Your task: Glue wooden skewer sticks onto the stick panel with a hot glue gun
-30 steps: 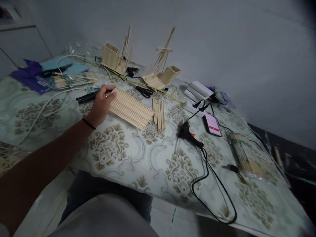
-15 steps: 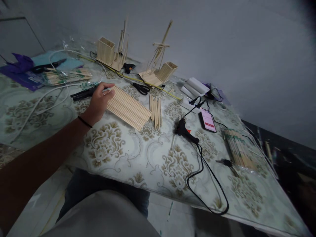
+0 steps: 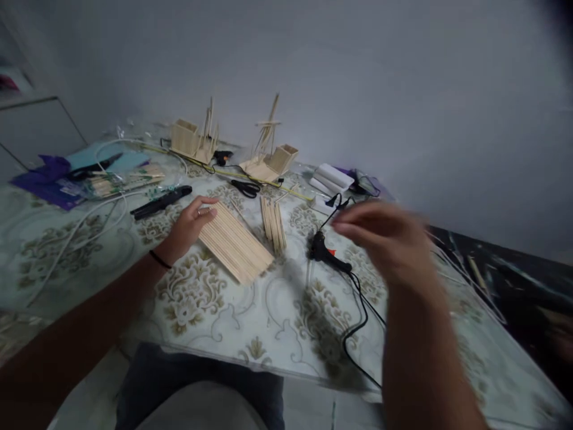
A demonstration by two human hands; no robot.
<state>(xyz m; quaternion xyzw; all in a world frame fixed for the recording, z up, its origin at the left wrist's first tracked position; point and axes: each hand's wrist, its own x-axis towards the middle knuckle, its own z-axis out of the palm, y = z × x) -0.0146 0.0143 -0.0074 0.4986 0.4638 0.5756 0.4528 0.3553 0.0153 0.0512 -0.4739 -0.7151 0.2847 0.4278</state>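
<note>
My left hand [image 3: 192, 225] is closed on the upper left end of a flat panel of wooden sticks [image 3: 236, 245] laid side by side. The panel's lower end is tilted towards me. In the air on the right is my right hand [image 3: 380, 239], smeared by motion, with its fingers bent. Below and left of it, a black glue gun [image 3: 329, 254] with an orange trigger rests on its wire stand. Just right of the panel lies a bundle of loose sticks [image 3: 273, 224], and one thin stick [image 3: 242, 215] lies along the panel's far edge.
Two stick models with boxes [image 3: 184, 137] [image 3: 283, 160] stand at the back. Black scissors [image 3: 245, 188], a yellow tape measure [image 3: 210, 170], black cutters [image 3: 161, 203] and a white power strip [image 3: 320, 204] lie around. The glue gun's cord [image 3: 347, 340] loops towards the front edge.
My right hand has come into view from the right, over the glue gun. The view has tilted upward. My left hand still holds the panel, which has turned slightly.
</note>
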